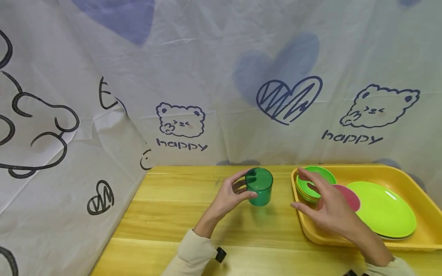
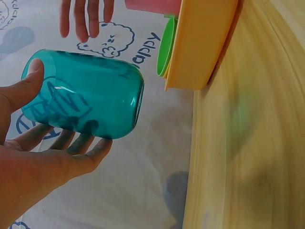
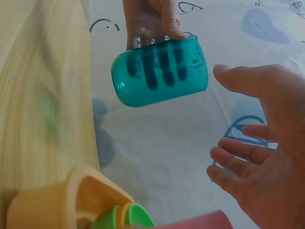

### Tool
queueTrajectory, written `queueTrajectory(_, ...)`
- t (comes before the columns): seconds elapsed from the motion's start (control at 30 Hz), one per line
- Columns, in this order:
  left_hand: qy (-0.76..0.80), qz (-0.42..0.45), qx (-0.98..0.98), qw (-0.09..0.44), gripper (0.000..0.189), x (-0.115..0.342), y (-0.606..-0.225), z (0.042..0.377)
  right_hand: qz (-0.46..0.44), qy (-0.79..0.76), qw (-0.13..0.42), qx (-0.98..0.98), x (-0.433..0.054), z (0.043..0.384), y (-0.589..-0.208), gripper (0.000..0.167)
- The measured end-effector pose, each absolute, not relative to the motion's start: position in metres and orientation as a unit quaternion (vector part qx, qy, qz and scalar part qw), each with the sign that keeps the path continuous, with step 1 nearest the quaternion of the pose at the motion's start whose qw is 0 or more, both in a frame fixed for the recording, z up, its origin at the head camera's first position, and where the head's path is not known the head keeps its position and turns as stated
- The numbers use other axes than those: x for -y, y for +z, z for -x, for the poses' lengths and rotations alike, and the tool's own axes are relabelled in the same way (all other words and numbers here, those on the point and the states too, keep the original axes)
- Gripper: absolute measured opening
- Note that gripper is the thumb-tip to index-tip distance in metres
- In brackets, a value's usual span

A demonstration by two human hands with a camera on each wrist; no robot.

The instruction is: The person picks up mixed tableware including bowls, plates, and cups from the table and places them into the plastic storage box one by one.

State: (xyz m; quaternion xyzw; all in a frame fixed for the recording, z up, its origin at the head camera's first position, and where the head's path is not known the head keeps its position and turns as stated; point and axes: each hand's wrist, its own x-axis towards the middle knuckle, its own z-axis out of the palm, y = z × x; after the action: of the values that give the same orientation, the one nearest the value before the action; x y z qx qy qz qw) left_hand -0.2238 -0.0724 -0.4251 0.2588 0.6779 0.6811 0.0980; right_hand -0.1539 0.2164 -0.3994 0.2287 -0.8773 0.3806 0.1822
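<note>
A see-through green cup (image 1: 259, 188) is held upright by my left hand (image 1: 230, 195), a little above the wooden table. In the left wrist view the thumb lies on one side of the cup (image 2: 86, 95) and the fingers curl round the other. My right hand (image 1: 331, 209) hovers over the left part of the yellow tray (image 1: 428, 230), its thumb and fingers spread apart with nothing between them. The right wrist view shows this hand (image 3: 267, 157) at a distance from the cup (image 3: 159, 71).
Inside the tray are a stack of green and yellow bowls (image 1: 315, 174), a pink item (image 1: 348, 197) partly behind my right hand, and a lime-green oval plate (image 1: 383, 211). A printed cloth (image 1: 221, 76) hangs behind the table (image 1: 162, 214).
</note>
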Motion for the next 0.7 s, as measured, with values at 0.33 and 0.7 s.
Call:
queueTrajectory(0.33,0.687,-0.253,-0.672,0.111,0.069,0.074,-0.427,0.218,-0.226,0.431,0.124,0.865,-0.2,0.163,-0.414,0.088)
queueTrajectory(0.7,0.702,-0.258,-0.651,0.126,0.066,0.072,-0.43,0.21,-0.229,0.469,0.08,0.849,-0.186,0.162,-0.422,0.087)
